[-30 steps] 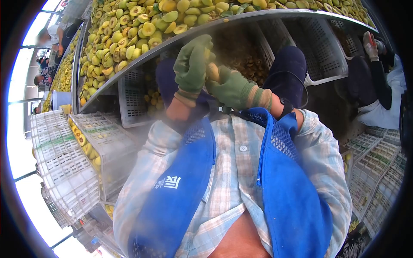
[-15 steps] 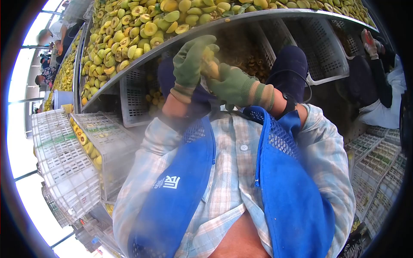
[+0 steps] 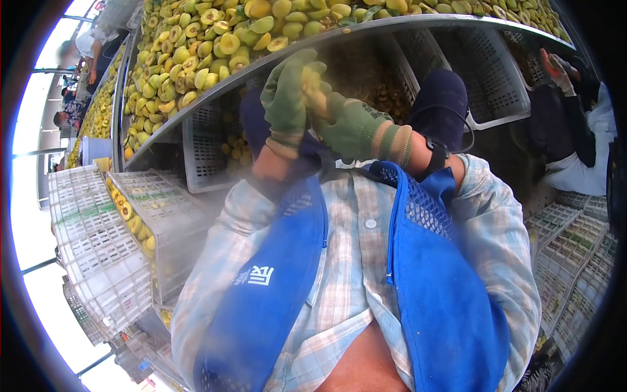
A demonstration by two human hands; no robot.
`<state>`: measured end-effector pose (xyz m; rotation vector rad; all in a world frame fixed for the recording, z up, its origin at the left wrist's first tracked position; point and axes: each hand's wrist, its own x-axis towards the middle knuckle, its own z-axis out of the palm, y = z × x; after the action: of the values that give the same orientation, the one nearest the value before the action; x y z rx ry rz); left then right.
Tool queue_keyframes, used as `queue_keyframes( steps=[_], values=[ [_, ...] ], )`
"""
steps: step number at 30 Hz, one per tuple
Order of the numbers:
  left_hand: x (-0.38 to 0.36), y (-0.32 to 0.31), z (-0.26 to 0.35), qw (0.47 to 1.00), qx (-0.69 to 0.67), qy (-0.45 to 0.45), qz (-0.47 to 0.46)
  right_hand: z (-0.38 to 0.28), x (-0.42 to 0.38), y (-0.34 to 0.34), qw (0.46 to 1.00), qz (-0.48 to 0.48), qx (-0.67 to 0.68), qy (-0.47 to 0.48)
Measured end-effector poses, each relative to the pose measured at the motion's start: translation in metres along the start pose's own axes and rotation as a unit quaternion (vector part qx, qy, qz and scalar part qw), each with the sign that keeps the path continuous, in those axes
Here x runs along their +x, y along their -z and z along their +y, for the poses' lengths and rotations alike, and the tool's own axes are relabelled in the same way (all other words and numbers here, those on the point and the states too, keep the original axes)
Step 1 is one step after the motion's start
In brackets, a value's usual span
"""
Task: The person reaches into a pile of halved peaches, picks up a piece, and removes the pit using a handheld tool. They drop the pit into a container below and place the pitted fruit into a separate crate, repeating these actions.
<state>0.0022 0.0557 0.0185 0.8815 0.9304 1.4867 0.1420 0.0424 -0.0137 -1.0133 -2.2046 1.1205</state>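
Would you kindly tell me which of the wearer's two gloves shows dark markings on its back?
The right glove: dark marks show near its striped cuff, while the left glove shows no such marks in this view.

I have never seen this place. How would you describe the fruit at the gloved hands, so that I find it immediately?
Find the big metal table heaped with cut fruit. Below its edge in the picture, the green-gloved left hand and right hand meet. The held fruit is the blurred yellowish shape between them; unlike the heaped pieces, it is in the hands, not on the table.
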Motion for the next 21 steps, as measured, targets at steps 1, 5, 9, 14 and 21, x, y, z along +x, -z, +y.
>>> queue_keyframes(
  steps=[1, 5, 9, 14, 21],
  values=[
    [0.0, -0.001, 0.002, 1.0, 0.013, -0.001, 0.006, 0.009, -0.001, -0.002, 0.999, -0.017, 0.032, -0.031],
    [-0.005, 0.0, -0.002, 0.994, 0.083, -0.065, 0.007, -0.073, -0.012, 0.058, 0.916, -0.126, 0.275, -0.262],
    [-0.003, 0.004, -0.002, 0.995, 0.066, -0.072, -0.028, -0.057, -0.012, 0.045, 0.938, -0.101, 0.248, -0.219],
    [-0.001, 0.001, 0.005, 0.998, 0.054, -0.011, -0.018, -0.054, -0.013, 0.042, 0.958, -0.078, 0.203, -0.186],
    [-0.004, 0.004, -0.002, 0.998, 0.046, -0.052, -0.012, -0.067, -0.011, 0.053, 0.92, -0.142, 0.281, -0.234]
  ],
)
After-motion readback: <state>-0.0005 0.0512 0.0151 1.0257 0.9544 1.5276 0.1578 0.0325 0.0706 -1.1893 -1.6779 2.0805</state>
